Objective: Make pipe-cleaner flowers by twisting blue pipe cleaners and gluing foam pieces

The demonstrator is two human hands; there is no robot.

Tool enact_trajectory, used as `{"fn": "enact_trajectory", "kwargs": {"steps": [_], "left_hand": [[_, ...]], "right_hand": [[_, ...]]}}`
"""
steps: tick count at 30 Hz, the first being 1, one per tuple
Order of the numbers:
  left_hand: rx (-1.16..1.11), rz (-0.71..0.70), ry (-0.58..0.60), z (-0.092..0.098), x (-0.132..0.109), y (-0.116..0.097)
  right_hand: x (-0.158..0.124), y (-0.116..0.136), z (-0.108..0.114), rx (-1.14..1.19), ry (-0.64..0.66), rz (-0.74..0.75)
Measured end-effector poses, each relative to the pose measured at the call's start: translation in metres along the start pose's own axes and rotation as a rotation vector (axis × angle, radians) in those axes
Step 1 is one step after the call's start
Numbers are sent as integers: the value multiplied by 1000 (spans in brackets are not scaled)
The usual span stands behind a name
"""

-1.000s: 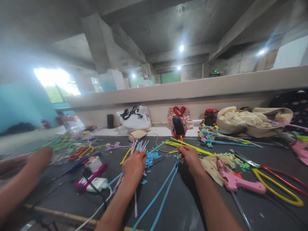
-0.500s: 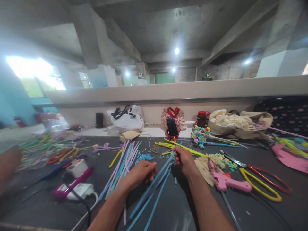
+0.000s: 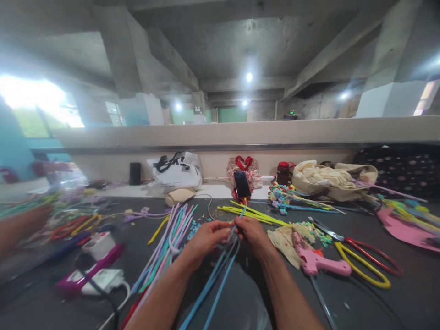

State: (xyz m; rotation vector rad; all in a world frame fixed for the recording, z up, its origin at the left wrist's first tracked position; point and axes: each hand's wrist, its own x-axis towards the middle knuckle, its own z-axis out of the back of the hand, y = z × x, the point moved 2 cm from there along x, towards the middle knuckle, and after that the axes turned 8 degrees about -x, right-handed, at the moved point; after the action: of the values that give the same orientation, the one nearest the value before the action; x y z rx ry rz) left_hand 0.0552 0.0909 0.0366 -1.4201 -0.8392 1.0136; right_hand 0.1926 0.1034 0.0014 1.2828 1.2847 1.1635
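Blue stems [image 3: 223,282], running toward the body and out of view at the lower edge, upper ends at the fingertips. Pinching those ends with the right hand [image 3: 254,234], finger and thumb together; reaching the same spot with the left hand [image 3: 206,239], fingers drawn in, but cannot tell whether gripping or only steadying. Could slip out of line there if squeezed unevenly; might also splay lower down, being slim and apparently bendy. Dark table [image 3: 245,298] showing between the forearms [image 3: 288,288], so some room for drawing straight back. Tighter on the left: lilac and teal stems [image 3: 171,238] just beside the arm, liable to be dragged by a sideways sweep, then a wired power strip [image 3: 112,260], easily snagged. On the right, a glue gun [image 3: 321,263], possibly hot, and scissors [image 3: 338,237] farther over, tips pointing left and away; risky for a wide swing. Far left, another person's arm [image 3: 24,229], blurred, narrowing any reach. Past the knuckles, blue bits [image 3: 193,229] and yellow stems [image 3: 247,213], near enough to be scattered by a forward push. Behind those, a tilted phone [image 3: 242,183], perhaps toppled if bumped. Farthest, a partition [image 3: 240,133], closing off the far edge.
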Motion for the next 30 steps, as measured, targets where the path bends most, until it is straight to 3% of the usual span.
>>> {"fn": "enact_trajectory", "kwargs": {"steps": [2, 6, 10, 16, 25, 30], "left_hand": [[-72, 11, 64, -12, 6, 1], [-170, -17, -14, -6, 20, 17], [-381, 113, 135, 3, 20, 28], [-501, 182, 333, -6, 11, 26], [-455, 124, 220, -3, 20, 38], [-438, 137, 267, -1, 19, 37]], "right_hand": [[0, 1, -1, -7, 13, 17], [2, -1, 1, 2, -31, 36], [5, -2, 6, 45, -69, 11], [7, -6, 2, 136, 0, -43], [8, -9, -4, 77, 1, -30], [3, -4, 0, 40, -50, 22]]}}
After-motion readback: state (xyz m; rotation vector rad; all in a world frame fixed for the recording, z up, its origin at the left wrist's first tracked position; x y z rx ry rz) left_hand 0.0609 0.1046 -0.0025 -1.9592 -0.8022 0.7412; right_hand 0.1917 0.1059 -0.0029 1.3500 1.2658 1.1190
